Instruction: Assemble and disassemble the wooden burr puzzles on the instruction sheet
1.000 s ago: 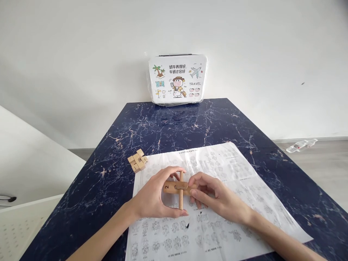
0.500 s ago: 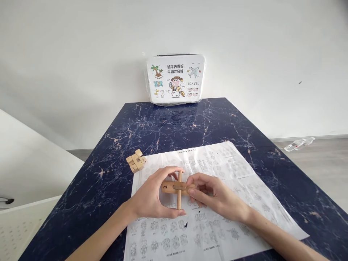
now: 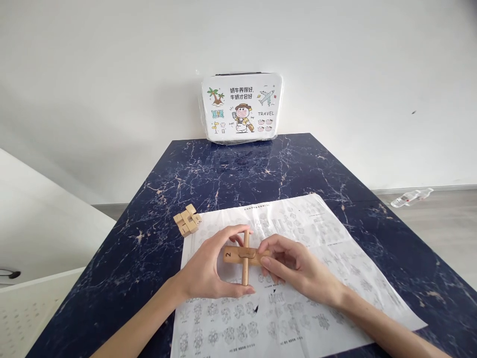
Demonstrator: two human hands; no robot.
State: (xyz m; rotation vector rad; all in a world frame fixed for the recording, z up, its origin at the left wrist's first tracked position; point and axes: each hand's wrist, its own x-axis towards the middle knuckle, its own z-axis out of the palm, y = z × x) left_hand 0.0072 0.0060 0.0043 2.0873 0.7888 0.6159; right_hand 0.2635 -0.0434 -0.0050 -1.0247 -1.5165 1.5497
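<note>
Between my two hands is a wooden puzzle: a flat piece marked 2 (image 3: 231, 254) crossed by a round wooden rod (image 3: 245, 274), with a smaller rounded piece (image 3: 247, 252) at the crossing. My left hand (image 3: 208, 263) is closed on the rod, thumb at its near end and fingers at its far end. With thumb and fingertips, my right hand (image 3: 294, 263) pinches the right end of the puzzle, which those fingers partly cover. The puzzle is held over a printed sheet (image 3: 298, 328).
An interlocked block puzzle (image 3: 187, 221) lies at the sheet's upper left corner. The sheet, printed with diagrams, rests on a dark blue marbled table (image 3: 238, 184). A white cartoon-printed case (image 3: 242, 108) leans on the wall at the back. Clear plastic (image 3: 412, 197) lies on the floor at right.
The small rounded piece at the crossing has turned slightly and lies more level along the flat piece. Both hands keep their hold, with little movement.
</note>
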